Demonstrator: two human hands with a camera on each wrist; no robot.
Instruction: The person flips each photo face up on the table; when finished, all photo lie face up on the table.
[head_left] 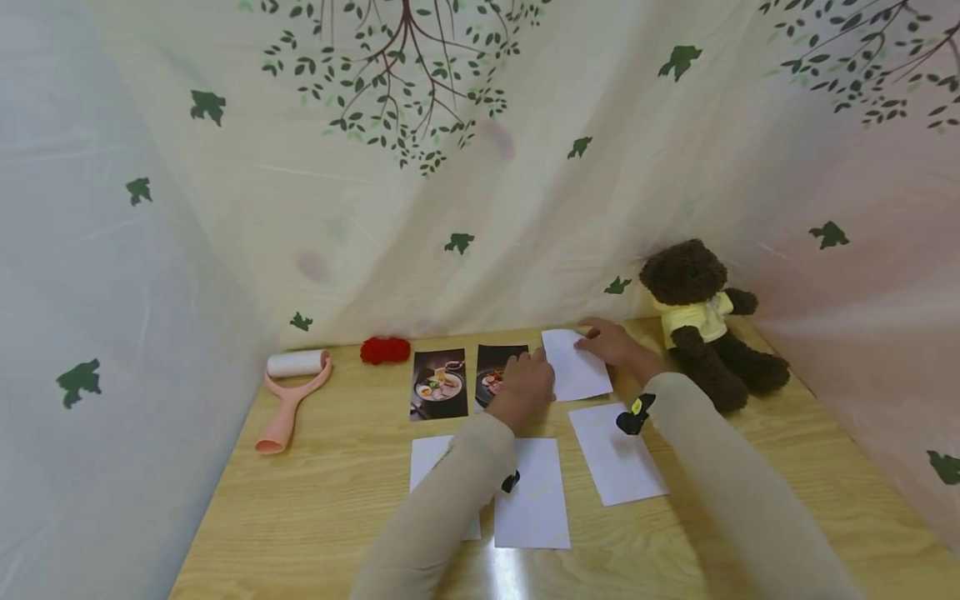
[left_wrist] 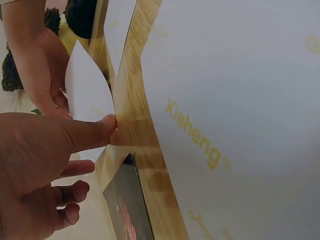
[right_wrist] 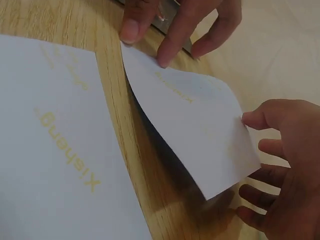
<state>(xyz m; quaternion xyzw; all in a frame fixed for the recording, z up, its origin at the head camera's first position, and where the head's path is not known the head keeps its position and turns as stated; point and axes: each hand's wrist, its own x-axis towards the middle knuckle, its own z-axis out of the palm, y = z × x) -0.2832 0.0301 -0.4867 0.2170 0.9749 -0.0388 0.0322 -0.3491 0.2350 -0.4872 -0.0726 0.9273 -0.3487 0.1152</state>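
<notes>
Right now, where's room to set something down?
The table is bare at left, between lint roller and white cards, and at right, between teddy bear and right sleeve. Its middle is crowded with photo cards, left hand and right hand.

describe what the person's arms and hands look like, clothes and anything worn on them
Both arms wear plain, cream-beige long sleeves, the left sleeve and right sleeve reaching the wrists. The left hand and right hand are bare, without gloves. A black device with a yellow marking sits at the right wrist; a smaller black piece shows beside the left sleeve.
</notes>
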